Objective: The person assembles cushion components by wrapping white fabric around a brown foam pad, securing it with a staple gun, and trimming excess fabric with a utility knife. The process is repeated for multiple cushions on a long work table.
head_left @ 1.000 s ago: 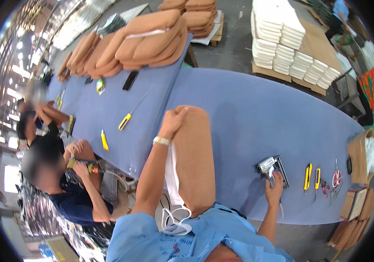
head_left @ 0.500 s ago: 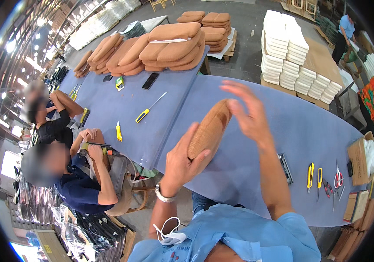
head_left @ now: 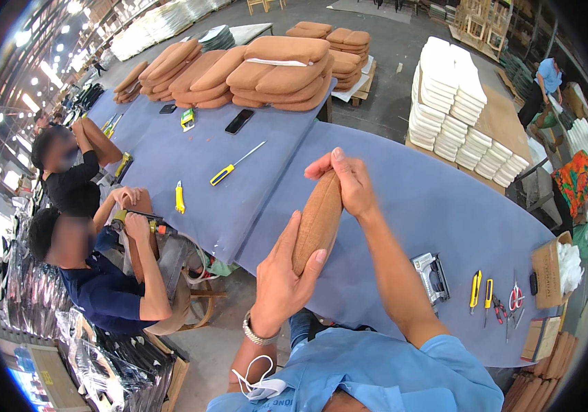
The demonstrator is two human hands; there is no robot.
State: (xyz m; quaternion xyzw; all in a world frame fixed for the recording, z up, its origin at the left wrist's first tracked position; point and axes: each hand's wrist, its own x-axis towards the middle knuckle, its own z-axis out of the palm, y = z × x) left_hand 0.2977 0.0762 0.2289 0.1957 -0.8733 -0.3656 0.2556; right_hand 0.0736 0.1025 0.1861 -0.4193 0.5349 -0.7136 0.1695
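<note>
Here, line by line:

Cushion: one tan seat cushion [head_left: 318, 221], held edge-on in the air above the near edge of the counter; long, flat and rounded at both ends, with a fine woven, slightly fuzzy cover.
Left hand: the left hand [head_left: 281, 275] is wrapped around the cushion's lower end, thumb pressed on the front face; a metal watch sits on the wrist.
Right hand: the right hand [head_left: 345, 180] is curled over the cushion's upper end, fingers closed on it.
Counter: one long counter [head_left: 417, 206] with a smooth blue-grey covering, meeting a second, similar surface at an angle on the left.
Near tools: one grey staple gun [head_left: 433, 276] lying flat by the right forearm; beyond it two yellow utility knives [head_left: 475, 289], one pair of red-handled scissors [head_left: 515, 298].
Box: one open cardboard box [head_left: 548, 269] at the counter's right end, holding white stuffing.
Far tools: one yellow-handled screwdriver [head_left: 235, 165], one small yellow cutter [head_left: 180, 198], one dark phone [head_left: 239, 121].
Stacks: several piles of matching tan cushions [head_left: 277, 72] at the far end; exact count unclear.
Foam: white foam pads [head_left: 448, 96] stacked in columns on a pallet.
People: two seated workers [head_left: 95, 275] on the left.
</note>
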